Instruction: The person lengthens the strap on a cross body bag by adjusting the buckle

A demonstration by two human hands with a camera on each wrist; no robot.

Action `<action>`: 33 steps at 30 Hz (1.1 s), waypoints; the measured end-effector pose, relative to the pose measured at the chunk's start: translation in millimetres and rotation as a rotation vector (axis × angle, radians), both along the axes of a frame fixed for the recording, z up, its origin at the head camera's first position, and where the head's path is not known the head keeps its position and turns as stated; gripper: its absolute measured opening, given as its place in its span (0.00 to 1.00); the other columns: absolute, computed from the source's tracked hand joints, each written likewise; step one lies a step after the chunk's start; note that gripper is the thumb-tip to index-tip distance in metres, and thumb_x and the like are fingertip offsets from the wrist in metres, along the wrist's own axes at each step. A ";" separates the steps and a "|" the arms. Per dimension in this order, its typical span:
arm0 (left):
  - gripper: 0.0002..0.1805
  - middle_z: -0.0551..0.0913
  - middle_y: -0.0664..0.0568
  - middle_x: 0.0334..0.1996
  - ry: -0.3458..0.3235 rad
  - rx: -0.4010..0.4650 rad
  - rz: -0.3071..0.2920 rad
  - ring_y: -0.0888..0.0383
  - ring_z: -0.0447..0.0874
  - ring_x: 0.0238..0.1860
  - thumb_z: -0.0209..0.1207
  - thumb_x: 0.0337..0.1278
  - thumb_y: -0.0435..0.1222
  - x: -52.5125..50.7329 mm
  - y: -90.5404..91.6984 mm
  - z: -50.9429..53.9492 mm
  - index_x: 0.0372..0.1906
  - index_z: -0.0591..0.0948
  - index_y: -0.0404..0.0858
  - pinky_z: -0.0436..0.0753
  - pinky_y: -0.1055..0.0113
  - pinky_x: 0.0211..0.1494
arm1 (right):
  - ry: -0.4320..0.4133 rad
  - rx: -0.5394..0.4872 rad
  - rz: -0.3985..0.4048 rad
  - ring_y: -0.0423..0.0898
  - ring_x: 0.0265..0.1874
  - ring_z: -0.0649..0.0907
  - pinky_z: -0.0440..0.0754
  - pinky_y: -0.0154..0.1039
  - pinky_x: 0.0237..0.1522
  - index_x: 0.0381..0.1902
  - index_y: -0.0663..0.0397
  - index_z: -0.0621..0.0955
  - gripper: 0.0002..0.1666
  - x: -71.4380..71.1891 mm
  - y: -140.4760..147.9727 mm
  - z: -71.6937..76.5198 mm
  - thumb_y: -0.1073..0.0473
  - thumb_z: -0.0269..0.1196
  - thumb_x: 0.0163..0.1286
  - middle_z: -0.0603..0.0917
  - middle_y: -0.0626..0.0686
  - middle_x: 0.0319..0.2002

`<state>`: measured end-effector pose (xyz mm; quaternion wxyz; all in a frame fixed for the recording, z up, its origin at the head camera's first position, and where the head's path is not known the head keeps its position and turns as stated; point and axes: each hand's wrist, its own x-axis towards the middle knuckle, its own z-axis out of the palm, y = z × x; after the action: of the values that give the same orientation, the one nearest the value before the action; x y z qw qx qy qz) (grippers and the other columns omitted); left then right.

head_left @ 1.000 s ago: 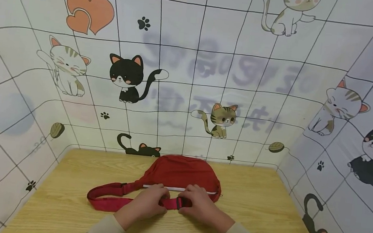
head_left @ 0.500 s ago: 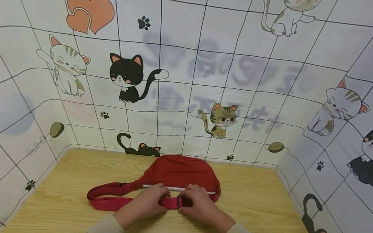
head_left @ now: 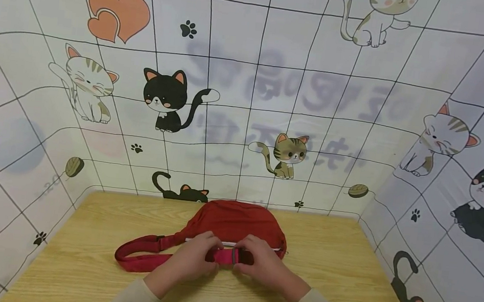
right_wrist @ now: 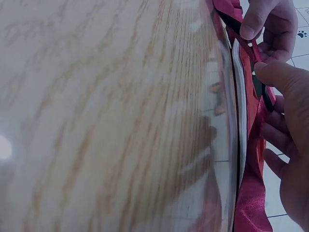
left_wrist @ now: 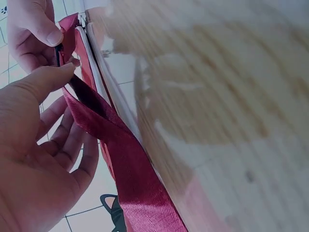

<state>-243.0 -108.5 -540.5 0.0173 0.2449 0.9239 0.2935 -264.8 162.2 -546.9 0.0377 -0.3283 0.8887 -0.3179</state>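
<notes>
Plainly, in the head view, a red fabric waist bag with a rounded top (head_left: pixel 239 221) lies at the far edge of a light wood-grain table (head_left: pixel 328 253), in front of a white grid-patterned wall covering printed with cartoon cats (head_left: pixel 235 86). A white zip (head_left: pixel 228 244) runs along the bag's near side. A flat crimson webbing strap (head_left: pixel 141 263) leaves the bag, loops out to the left and comes back to both hands just in front of the zip. The left hand (head_left: pixel 196 257) and the right hand (head_left: pixel 265 261) are near each other, with a short stretch of strap and a black plastic slider (head_left: pixel 235 256) between them. Beige sleeves (head_left: pixel 134 298) cover both forearms.

In the left wrist view, the left hand pinches the strap with its thumb and a finger, its other fingers loosely bent behind the webbing. The strap falls away from it in a twisted band, beside the zip.

In the right wrist view, the right hand pinches the strap at the black slider between thumb and fingers. The left hand's grip shows just beyond it, and the glossy tabletop fills most of the rest.
</notes>
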 end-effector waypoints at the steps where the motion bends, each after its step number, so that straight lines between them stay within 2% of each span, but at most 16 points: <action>1: 0.20 0.80 0.63 0.46 0.003 0.009 0.001 0.63 0.78 0.46 0.81 0.57 0.39 0.1 -0.4 -0.3 0.53 0.86 0.53 0.84 0.59 0.53 | -0.001 -0.019 0.006 0.41 0.54 0.82 0.83 0.44 0.60 0.62 0.40 0.85 0.24 0.4 0.4 0.5 0.50 0.79 0.72 0.83 0.38 0.53; 7: 0.21 0.79 0.65 0.48 0.042 0.086 -0.011 0.64 0.79 0.48 0.80 0.61 0.37 -0.1 -2.5 -3.2 0.55 0.86 0.53 0.85 0.60 0.56 | 0.076 -0.103 0.041 0.42 0.53 0.82 0.83 0.41 0.56 0.62 0.45 0.83 0.25 3.9 4.1 2.7 0.56 0.79 0.71 0.83 0.40 0.54; 16: 0.21 0.79 0.64 0.51 0.084 0.190 -0.057 0.64 0.81 0.50 0.79 0.64 0.36 2.0 -5.0 0.4 0.57 0.85 0.54 0.85 0.63 0.56 | 0.184 -0.135 0.043 0.41 0.59 0.81 0.85 0.44 0.61 0.66 0.49 0.83 0.30 9.8 9.9 13.5 0.55 0.81 0.70 0.82 0.39 0.57; 27: 0.21 0.80 0.64 0.52 0.094 0.213 -0.064 0.64 0.81 0.53 0.79 0.65 0.38 3.4 -3.3 10.9 0.59 0.85 0.53 0.85 0.61 0.59 | 0.293 -0.146 0.051 0.40 0.57 0.81 0.85 0.43 0.58 0.64 0.44 0.84 0.31 5.7 13.4 15.8 0.56 0.83 0.66 0.82 0.38 0.56; 33: 0.22 0.80 0.66 0.53 0.097 0.220 -0.061 0.64 0.80 0.53 0.79 0.66 0.39 3.6 -3.0 13.0 0.61 0.85 0.53 0.85 0.62 0.58 | 0.326 -0.150 0.053 0.40 0.57 0.81 0.86 0.42 0.56 0.65 0.42 0.83 0.32 5.6 14.8 18.1 0.55 0.83 0.66 0.82 0.39 0.57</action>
<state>-239.4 -111.5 -527.4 -0.0454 0.2871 0.8781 0.3801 -259.2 177.0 -528.9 -0.1231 -0.4004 0.8479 -0.3248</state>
